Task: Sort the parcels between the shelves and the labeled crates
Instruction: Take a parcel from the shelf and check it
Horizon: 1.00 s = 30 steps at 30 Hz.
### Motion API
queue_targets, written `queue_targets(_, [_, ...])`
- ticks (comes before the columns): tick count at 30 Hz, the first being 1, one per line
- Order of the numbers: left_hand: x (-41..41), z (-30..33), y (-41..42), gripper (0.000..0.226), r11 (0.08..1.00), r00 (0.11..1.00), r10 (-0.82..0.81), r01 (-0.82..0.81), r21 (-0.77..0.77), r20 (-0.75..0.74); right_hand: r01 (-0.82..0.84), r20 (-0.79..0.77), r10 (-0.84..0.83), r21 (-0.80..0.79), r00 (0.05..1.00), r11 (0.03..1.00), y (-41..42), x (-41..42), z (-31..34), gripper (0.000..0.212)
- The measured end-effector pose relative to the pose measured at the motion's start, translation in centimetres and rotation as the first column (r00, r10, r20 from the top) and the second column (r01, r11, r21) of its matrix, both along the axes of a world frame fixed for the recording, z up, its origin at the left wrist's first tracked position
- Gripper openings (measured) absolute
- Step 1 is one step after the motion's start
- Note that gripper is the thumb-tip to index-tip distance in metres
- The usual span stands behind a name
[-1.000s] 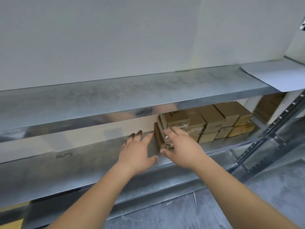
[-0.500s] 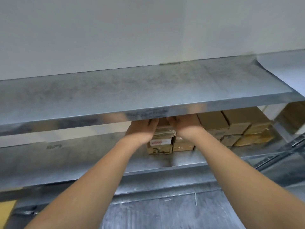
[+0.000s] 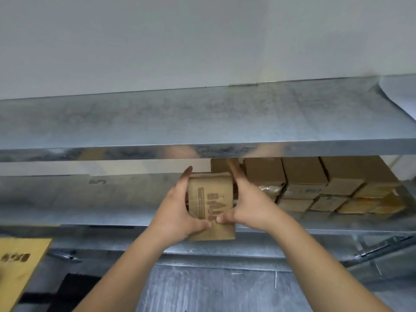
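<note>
Cardboard parcel (image 3: 210, 206) between both hands (image 3: 216, 210)

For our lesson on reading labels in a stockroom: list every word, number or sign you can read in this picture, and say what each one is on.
"5": dark mark on the lower shelf, left of the hands; it may be a reflection.
Held parcel, in both hands' grip: dark print, too blurred to read.
Flat cardboard at lower left: dark print, blurred, unreadable.
Stacked boxes on the right: small labels, too small to read.
</note>
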State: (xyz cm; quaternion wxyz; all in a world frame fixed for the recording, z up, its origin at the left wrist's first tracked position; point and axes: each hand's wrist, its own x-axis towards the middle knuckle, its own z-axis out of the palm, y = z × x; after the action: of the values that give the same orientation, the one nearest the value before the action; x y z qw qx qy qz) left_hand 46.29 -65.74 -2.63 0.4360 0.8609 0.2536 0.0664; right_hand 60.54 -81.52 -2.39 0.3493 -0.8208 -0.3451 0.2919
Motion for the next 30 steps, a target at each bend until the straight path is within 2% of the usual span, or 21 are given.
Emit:
queue_targets(2, [-2.2, -0.6, -0.4, 0.110, 1.000, 0.998, -0.005, 0.004, 0.013, 0.062, -0.032, 0.058, 0.029, 0.048, 0.998, 0.998, -0.1, -1.7, -1.2, 0.122])
queue_targets(4, [-4.9, -0.7, -0.7, 0.086, 0.999, 0.993, 0.039, -0.039, -0.004, 0.110, -0.066, 0.091, 0.056, 0.115, 0.994, 0.991, 0.2, -3.7, -2.3, 0.098])
queue_targets(7, [-8.9, -0.6, -0.5, 0.042, 0.992, 0.974, 0.121, -0.113, -0.048, 0.194, -0.099, 0.051, 0.088, 0.293, 0.995, 0.951, 1.1, -6.7, -2.8, 0.056])
queue_targets(9, [-11.4, -0.8, -0.1, 0.029, 0.989, 0.962, 0.148, -0.148, -0.017, 0.231, -0.124, 0.093, 0.097, 0.354, 0.991, 0.927, 2.0, -8.6, -2.5, 0.034])
queue_targets(12, [-15.1, -0.9, 0.1, 0.017, 0.970, 0.940, 0.227, -0.243, 0.031, 0.254, -0.139, 0.130, 0.095, 0.398, 0.987, 0.907, 3.9, -11.9, -1.6, 0.021])
queue_targets(13, [-16.4, -0.9, 0.3, 0.022, 0.959, 0.925, 0.270, -0.282, 0.010, 0.267, -0.132, 0.090, 0.103, 0.415, 0.991, 0.900, 4.5, -12.9, -1.5, 0.026])
queue_targets(16, [-20.5, -0.2, 0.7, 0.067, 0.932, 0.897, 0.360, -0.336, -0.134, 0.255, -0.156, -0.038, 0.185, 0.391, 0.982, 0.907, 5.8, -15.9, -1.2, 0.083])
queue_targets(18, [-23.5, 0.0, 1.1, 0.093, 0.935, 0.909, 0.353, -0.339, -0.103, 0.220, -0.230, -0.010, 0.247, 0.334, 0.969, 0.914, 6.4, -18.0, -1.2, 0.113])
queue_targets(20, [-26.5, -0.3, 1.4, 0.100, 0.934, 0.912, 0.358, -0.350, -0.075, 0.198, -0.295, 0.019, 0.303, 0.301, 0.953, 0.907, 7.1, -20.3, -1.2, 0.127])
queue_targets(25, [-34.1, -0.9, 1.1, 0.080, 0.891, 0.877, 0.448, -0.454, -0.003, 0.172, -0.409, -0.022, 0.433, 0.283, 0.901, 0.867, 9.6, -27.2, -0.6, 0.129])
queue_targets(30, [-42.4, -1.2, 1.4, 0.061, 0.819, 0.799, 0.564, -0.574, -0.018, 0.209, -0.466, -0.109, 0.548, 0.406, 0.830, 0.786, 12.2, -34.6, 0.4, 0.093])
